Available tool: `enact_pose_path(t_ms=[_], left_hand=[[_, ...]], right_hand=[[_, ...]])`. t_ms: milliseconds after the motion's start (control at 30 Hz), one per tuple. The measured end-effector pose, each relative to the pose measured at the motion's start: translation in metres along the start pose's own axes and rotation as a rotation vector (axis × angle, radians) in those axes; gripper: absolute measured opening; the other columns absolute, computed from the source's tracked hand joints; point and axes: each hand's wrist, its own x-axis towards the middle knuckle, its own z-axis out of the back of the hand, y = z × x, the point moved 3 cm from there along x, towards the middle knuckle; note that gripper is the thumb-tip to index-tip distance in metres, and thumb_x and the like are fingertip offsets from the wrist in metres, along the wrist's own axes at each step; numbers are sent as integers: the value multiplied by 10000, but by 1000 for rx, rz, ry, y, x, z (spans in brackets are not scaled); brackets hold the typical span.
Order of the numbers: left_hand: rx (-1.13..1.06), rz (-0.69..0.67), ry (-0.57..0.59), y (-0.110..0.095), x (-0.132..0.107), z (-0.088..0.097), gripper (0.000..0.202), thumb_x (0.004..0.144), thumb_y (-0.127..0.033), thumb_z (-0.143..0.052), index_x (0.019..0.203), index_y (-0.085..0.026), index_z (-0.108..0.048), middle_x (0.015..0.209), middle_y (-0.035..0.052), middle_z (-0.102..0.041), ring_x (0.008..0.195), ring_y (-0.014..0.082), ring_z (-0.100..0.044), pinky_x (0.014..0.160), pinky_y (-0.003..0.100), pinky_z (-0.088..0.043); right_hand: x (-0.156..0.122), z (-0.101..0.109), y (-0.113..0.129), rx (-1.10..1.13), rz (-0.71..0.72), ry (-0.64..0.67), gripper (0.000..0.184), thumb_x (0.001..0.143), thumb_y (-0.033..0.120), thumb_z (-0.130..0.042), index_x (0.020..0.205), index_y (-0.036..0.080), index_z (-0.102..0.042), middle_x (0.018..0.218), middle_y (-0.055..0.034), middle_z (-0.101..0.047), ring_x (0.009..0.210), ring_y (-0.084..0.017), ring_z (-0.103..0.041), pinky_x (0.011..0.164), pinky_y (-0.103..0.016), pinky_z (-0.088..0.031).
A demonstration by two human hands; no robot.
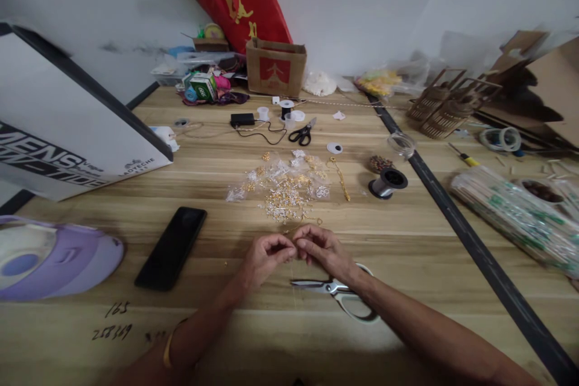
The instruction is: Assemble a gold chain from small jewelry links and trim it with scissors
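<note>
My left hand [266, 258] and my right hand [323, 248] meet fingertip to fingertip above the table, each in a pinch. Whatever lies between the fingers is too small to make out; a faint thin line seems to hang below them. Just beyond the fingertips lies a thin gold chain [312, 219] with a small ring at its end. Behind it spreads a pile of tiny gold and silver beads [287, 200], with small clear plastic bags [280, 170] of findings. Under my right wrist rest white-handled scissors [332, 287], partly hidden by the forearm.
A black phone [170, 248] and a purple visor [85, 259] lie at left, near a large white box [67, 114]. Black scissors [302, 134], another gold chain [340, 180] and a wire spool [388, 183] lie farther back. Packaged sticks [511, 211] lie at right.
</note>
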Motion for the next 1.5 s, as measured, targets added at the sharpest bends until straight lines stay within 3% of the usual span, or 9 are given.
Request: enact_pose_path(t_ms=[233,500,633,933,1133,1333,1500], left_hand=[[139,-49,-44,-5,-1,-2,161,706,-278,-642,684,-119,-649,637,16,-635,603,124,-551,589,216,-427],[303,-139,-132,3,-3,-6,98,712,-188,-584,676,-124,-649,642,33,-655,604,138,-575,597,221,-440],[265,-149,-129,3,-3,-6,87,706,-186,-596,682,-127,-656,660,38,-672,624,144,-593,614,221,-454],[155,-68,-103,-4,-2,-4,79,706,-193,-622,695,-134,-673,686,40,-689,653,151,-610,637,228,-467],[22,-23,-137,-3,-1,-3,62,673,-176,-650,715,-132,-657,667,26,-669,621,135,-606,603,218,-473],[-91,48,-152,-4,0,-2,74,658,-189,-662,679,-126,-629,558,-2,-626,518,115,-588,533,210,-473],[-136,65,-196,-5,1,1,85,628,-189,-682,651,-127,-629,546,-7,-628,517,111,-585,532,204,-470]], right_hand=[[-3,-4,-1,-57,69,-30,280,760,403,-667,843,152,-578,651,27,-516,562,-79,-456,521,-200,-371],[-4,-2,0,-288,160,-53,258,826,401,-589,760,152,-576,682,6,-493,627,-106,-440,570,-221,-354],[-4,-1,-2,-306,153,-33,248,859,391,-547,776,158,-560,670,8,-488,610,-104,-436,560,-218,-355],[-3,-1,1,-24,80,-84,299,838,466,-550,824,175,-484,597,30,-512,497,-86,-449,461,-196,-379],[-2,-2,1,32,54,-111,308,796,454,-611,794,164,-509,582,32,-523,477,-74,-477,437,-179,-393],[-4,-2,-4,-5,50,-100,282,797,429,-617,823,156,-551,585,27,-533,487,-74,-482,452,-181,-394],[-6,-2,-7,-204,142,-113,227,816,380,-609,849,157,-579,636,5,-577,533,-89,-507,490,-194,-400]])
